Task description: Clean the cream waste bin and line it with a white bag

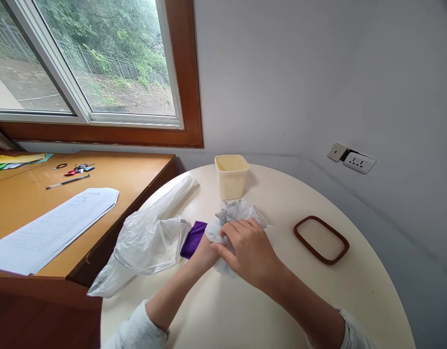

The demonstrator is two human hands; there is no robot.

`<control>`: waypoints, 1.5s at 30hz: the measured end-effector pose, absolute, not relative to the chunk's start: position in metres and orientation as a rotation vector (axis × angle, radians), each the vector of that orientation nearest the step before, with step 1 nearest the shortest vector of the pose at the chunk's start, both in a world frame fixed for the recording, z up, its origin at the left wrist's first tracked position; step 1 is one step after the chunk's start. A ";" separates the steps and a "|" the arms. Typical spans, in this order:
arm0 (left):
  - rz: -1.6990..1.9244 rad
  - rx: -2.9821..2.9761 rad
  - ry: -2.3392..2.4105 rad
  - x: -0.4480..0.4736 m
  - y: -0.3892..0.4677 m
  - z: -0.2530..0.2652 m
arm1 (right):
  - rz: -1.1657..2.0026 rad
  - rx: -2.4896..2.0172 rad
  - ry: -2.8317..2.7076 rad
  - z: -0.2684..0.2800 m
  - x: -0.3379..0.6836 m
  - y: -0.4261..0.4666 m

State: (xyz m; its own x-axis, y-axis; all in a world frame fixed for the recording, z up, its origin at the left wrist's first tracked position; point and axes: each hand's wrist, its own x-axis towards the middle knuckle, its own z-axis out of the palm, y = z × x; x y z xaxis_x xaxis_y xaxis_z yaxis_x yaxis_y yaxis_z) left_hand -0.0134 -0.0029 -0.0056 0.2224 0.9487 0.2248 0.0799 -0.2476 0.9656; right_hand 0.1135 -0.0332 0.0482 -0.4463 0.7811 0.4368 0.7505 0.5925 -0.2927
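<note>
Right hand (250, 254) and mostly hidden left hand (205, 254) clutch a crumpled white bag (239, 213) mid-table, beside the purple cloth (192, 239); lid (321, 239) lies well apart, nearer the table's edge (383, 271).

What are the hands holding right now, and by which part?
The right hand clutches a crumpled white plastic bag at its near, bunched edge. The left hand lies mostly hidden beneath it; its grip cannot be told.

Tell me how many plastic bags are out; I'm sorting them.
2: a clear bag lying left of the hands, a crumpled one under them. Others may be hidden.
</note>
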 end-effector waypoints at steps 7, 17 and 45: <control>1.146 1.531 1.022 -0.011 -0.007 0.006 | -0.013 -1.359 -2.278 0.040 0.112 -0.025; 1.147 1.660 1.097 -0.006 -0.012 0.006 | -0.123 -1.412 -2.181 0.032 0.129 -0.002; 1.167 1.447 0.925 -0.013 -0.018 0.014 | 0.826 -0.890 -2.095 0.041 0.146 0.005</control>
State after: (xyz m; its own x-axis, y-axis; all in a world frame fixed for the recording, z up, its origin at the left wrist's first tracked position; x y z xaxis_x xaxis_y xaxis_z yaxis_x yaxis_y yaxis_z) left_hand -0.0128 -0.0178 0.0138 0.2368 0.9525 0.1916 -0.0308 -0.1898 0.9813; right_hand 0.1455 0.0045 0.0413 -0.5152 0.7820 0.3508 0.3323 0.5595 -0.7593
